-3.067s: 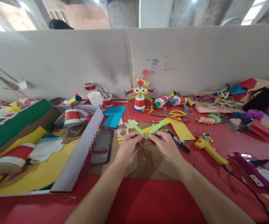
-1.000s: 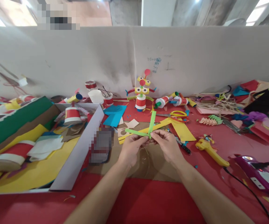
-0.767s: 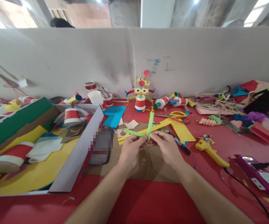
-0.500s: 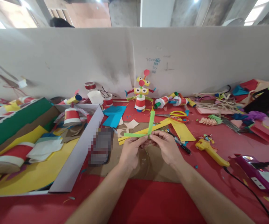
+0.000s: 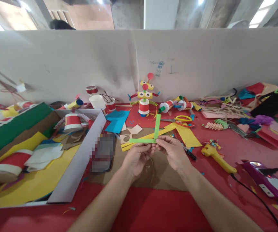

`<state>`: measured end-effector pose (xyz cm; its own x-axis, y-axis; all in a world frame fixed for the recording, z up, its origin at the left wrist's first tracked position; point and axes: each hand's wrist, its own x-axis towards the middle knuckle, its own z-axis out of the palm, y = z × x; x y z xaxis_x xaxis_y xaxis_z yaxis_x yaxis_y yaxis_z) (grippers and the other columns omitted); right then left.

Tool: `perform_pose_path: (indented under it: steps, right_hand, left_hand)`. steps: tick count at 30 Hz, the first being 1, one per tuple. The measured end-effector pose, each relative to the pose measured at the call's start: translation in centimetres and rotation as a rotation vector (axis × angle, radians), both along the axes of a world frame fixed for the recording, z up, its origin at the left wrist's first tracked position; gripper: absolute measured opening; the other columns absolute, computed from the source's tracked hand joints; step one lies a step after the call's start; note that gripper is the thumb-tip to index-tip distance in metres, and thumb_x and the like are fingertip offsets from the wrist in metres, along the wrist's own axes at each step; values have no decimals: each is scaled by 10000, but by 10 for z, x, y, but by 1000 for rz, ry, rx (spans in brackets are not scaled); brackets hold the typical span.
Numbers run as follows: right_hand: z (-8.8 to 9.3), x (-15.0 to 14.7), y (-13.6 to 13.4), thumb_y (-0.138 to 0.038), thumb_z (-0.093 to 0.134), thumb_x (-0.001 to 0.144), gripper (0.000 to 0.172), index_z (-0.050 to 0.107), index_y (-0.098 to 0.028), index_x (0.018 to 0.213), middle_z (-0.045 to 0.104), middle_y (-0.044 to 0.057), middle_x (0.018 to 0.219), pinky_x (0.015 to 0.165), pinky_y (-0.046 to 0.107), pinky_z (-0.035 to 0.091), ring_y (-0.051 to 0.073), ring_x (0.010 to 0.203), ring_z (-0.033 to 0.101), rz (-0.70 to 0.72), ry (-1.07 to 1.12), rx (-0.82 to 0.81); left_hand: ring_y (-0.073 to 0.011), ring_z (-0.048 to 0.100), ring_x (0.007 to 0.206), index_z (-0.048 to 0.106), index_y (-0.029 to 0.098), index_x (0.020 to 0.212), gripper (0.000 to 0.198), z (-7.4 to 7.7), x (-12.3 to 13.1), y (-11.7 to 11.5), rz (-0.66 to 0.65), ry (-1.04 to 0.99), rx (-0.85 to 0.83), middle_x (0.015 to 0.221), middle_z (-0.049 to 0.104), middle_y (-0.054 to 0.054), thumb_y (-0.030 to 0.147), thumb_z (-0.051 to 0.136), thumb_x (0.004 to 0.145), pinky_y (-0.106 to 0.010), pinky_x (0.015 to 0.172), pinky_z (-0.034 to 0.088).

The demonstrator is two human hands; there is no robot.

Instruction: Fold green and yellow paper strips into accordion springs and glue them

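Two bright green paper strips (image 5: pixel 142 140) meet at a corner in an L, one arm running left and the other pointing up. My right hand (image 5: pixel 171 151) pinches that corner between thumb and fingers. From the left, my left hand (image 5: pixel 137 158) closes at the same joint, its thumb along the lower edge; its fingertips are partly hidden. Beneath the hands lies a brown cardboard sheet (image 5: pixel 163 177). Yellow paper strips (image 5: pixel 165 129) and a yellow paper piece (image 5: pixel 188 135) rest just beyond, with yellow-handled scissors (image 5: pixel 183 120) behind them.
Left stands an open box (image 5: pixel 81 164) with cup figures and paper; a phone (image 5: pixel 102 153) lies beside it. A cup robot figure (image 5: pixel 144 104) stands at the back. Right are a yellow glue gun (image 5: pixel 217 158), its cord, and a purple device (image 5: pixel 266 180). A white partition (image 5: pixel 81 61) rises behind.
The green strips now show more fully at their corner as my left fingers sit slightly lower. The upright arm stands a little further right. The camera view has shifted slightly.
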<state>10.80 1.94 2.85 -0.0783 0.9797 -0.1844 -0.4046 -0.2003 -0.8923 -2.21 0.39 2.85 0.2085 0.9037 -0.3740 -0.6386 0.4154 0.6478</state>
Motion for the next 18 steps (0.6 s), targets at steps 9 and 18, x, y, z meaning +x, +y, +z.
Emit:
perform_pose_path:
  steps: [9, 18]
  right_hand:
    - [1, -2, -2, -241, 761, 540, 193, 660, -147, 675, 616, -18, 606, 516, 200, 430, 58, 495, 520, 2, -19, 3]
    - [-2, -5, -4, -250, 769, 528, 210, 681, -153, 692, 622, -4, 574, 530, 235, 452, 91, 499, 538, 18, -8, 80]
  left_hand:
    - [-61, 574, 546, 657, 75, 724, 97, -4, 3, -1, 59, -37, -41, 644, 644, -51, 15, 585, 700, -138, 532, 479]
    - [-74, 589, 592, 667, 78, 722, 76, -5, 3, 0, 43, 64, -6, 655, 642, -50, 108, 687, 655, -130, 535, 460]
